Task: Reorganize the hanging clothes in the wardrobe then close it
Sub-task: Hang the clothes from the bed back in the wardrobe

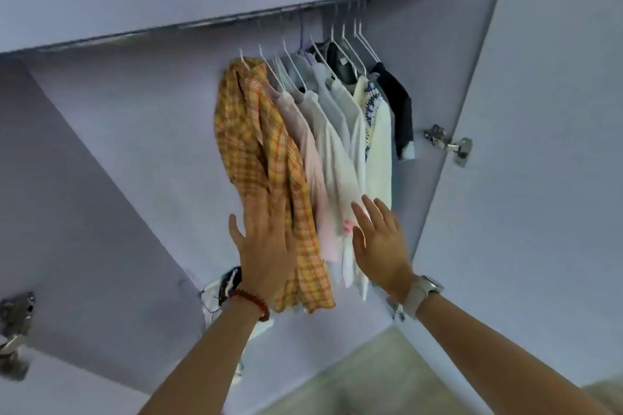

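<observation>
Left hand (pixel 266 246) flat against plaid shirt (pixel 259 158), right hand (pixel 381 239) fingers released near white garments (pixel 340 158); a hard shove could unhook hangers (pixel 337 47).

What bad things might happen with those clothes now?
The orange plaid shirt hangs bunched on its hanger, so a push from the left hand might slide it off. The right hand could snag the white shirt. The clothes are crowded near the open door and might get pinched on closing.

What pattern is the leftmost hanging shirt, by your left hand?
Orange and yellow plaid shirt, clearest in the head view, touched by the left hand.
</observation>
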`<state>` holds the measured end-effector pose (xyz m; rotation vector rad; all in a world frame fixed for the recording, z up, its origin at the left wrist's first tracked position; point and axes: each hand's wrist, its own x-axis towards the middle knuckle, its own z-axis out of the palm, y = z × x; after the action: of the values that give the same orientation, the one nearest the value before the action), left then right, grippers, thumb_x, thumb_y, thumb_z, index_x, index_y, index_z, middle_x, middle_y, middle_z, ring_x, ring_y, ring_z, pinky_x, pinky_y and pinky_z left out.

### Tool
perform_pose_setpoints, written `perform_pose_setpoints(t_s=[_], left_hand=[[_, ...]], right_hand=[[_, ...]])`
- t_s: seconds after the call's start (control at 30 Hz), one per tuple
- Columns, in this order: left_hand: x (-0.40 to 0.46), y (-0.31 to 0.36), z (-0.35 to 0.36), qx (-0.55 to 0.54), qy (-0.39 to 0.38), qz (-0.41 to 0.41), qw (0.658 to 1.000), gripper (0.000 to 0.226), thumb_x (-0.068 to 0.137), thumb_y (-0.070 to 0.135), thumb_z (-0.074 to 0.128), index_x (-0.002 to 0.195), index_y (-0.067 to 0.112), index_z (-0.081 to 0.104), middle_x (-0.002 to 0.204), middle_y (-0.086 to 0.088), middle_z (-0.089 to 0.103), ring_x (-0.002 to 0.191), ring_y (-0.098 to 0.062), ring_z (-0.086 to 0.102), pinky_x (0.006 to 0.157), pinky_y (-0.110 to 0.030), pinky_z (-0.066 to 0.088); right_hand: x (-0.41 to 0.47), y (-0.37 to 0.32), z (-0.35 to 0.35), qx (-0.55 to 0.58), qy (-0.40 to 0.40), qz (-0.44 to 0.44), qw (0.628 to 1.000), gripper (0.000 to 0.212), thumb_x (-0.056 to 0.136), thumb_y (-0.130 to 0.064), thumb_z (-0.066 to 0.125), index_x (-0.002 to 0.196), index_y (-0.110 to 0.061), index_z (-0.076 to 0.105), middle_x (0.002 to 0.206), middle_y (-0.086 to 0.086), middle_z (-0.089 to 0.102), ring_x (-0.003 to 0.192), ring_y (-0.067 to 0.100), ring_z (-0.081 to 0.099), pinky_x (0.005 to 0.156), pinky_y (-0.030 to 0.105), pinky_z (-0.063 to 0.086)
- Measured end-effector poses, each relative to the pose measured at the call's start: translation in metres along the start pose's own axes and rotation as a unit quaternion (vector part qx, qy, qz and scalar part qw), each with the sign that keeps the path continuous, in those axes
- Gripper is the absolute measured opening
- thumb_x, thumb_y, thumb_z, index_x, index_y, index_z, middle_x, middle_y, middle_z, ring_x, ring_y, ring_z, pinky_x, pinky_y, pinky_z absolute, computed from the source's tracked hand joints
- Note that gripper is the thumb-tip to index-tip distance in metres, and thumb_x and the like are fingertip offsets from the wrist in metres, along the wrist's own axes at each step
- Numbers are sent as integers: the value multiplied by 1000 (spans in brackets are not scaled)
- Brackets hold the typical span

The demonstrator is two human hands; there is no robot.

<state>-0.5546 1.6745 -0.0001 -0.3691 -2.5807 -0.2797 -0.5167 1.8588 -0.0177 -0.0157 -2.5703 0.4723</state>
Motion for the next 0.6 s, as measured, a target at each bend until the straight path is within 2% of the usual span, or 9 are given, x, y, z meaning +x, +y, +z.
perform_pose_setpoints(t_s=[0.07,0.13,0.23,0.3,0.37,0.47,0.6], left_hand=[[-39,27,20,-31,-83,24,996,50,77,24,47,126,14,53,138,-15,47,128,-34,39,101,-59,27],[-77,57,35,-63,-173,49,982,48,82,19,48,129,13,53,142,-14,41,134,-33,34,106,-56,19],[-127,112,51,-86,-298,117,943,49,92,22,45,140,18,36,152,-8,22,142,-26,11,110,-51,5],[-157,155,56,-87,-340,191,917,50,94,25,41,143,21,29,154,-5,15,143,-23,6,112,-49,4],[-186,200,57,-99,-370,269,884,50,95,25,39,143,20,26,154,-5,15,142,-23,8,113,-46,8],[-235,270,51,-147,-409,369,822,51,94,21,40,143,13,29,152,-11,18,140,-25,17,112,-37,18],[-318,359,31,-190,-475,479,713,51,95,17,41,144,13,27,153,-10,14,139,-25,21,109,-31,19]], right_hand=[[-59,26,-4,-13,-48,69,996,45,84,-23,34,117,-4,59,119,20,60,108,42,57,85,58,47],[-120,49,-17,-23,-101,158,982,50,85,-27,29,119,-5,58,123,19,58,113,41,54,89,56,43],[-212,78,-43,-39,-132,312,940,62,88,-39,13,136,-12,42,145,11,37,137,30,27,111,46,21],[-272,94,-66,-47,-130,404,904,57,91,-37,15,140,-15,36,149,7,29,140,25,18,113,39,13],[-331,104,-89,-57,-105,476,871,55,91,-34,18,138,-13,39,147,7,32,138,24,20,111,38,17],[-422,112,-121,-69,-70,581,808,41,94,-20,35,132,-8,45,143,10,38,133,28,28,106,41,27],[-535,107,-159,-61,3,719,692,54,81,-28,27,113,1,59,121,23,56,113,41,51,90,50,45]])
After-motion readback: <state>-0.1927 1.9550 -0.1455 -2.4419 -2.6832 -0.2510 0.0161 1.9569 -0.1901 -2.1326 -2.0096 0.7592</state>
